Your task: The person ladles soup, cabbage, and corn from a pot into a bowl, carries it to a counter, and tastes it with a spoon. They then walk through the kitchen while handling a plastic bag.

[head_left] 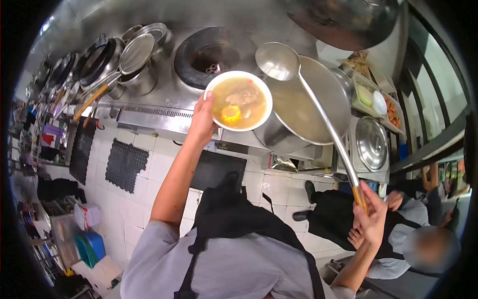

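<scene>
My left hand (202, 117) grips a white bowl (241, 101) by its left rim, thumb on the edge. Broth fills the bowl, with a piece of corn (230, 113) and a chunk of meat (244, 95) in it. In my right hand (371, 214) is the wooden handle of a long metal ladle (326, 119), fingers wrapped around it. The ladle's round head (279, 61) is over the left rim of a large stockpot (318, 99), just above and right of the bowl. Cloudy broth shows inside the pot.
A burner (214, 57) stands behind the bowl. Pots and a wood-handled strainer (137, 54) are at the left. At right are a metal lid (371, 143) and food containers (376, 102). A black wok (346, 22) hangs above. A co-worker (398, 219) stands close at my right.
</scene>
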Action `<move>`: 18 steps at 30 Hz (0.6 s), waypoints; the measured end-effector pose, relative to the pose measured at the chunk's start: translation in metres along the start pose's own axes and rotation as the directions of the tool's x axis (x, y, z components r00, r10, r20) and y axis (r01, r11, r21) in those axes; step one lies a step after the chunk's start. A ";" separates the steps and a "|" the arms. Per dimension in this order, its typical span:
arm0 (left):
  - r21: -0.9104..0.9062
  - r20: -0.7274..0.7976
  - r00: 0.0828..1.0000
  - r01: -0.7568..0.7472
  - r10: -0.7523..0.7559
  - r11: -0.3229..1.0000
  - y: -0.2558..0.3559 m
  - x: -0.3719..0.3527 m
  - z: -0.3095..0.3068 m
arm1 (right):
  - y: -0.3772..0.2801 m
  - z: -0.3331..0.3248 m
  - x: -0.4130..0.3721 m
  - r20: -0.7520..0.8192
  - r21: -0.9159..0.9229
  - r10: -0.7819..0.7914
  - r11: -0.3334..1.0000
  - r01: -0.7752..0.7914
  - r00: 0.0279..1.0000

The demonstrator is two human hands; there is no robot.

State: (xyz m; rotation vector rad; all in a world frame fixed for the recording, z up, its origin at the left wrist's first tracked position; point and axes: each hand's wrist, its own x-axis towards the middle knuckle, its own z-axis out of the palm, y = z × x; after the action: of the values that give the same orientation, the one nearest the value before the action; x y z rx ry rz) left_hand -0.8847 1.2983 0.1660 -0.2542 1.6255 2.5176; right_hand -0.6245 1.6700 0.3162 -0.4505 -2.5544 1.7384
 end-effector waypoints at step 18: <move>-0.102 -0.154 0.987 0.028 -0.044 0.994 -0.014 -0.196 -0.132 | 0.068 0.022 0.140 -0.038 -0.844 -0.494 0.481 0.237 0.869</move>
State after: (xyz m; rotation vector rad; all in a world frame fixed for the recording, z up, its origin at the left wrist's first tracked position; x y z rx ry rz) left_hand -0.6816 1.1800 0.1417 -0.4991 1.5334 2.6135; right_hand -0.7472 1.7073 0.2252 -0.0810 -2.7808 0.2068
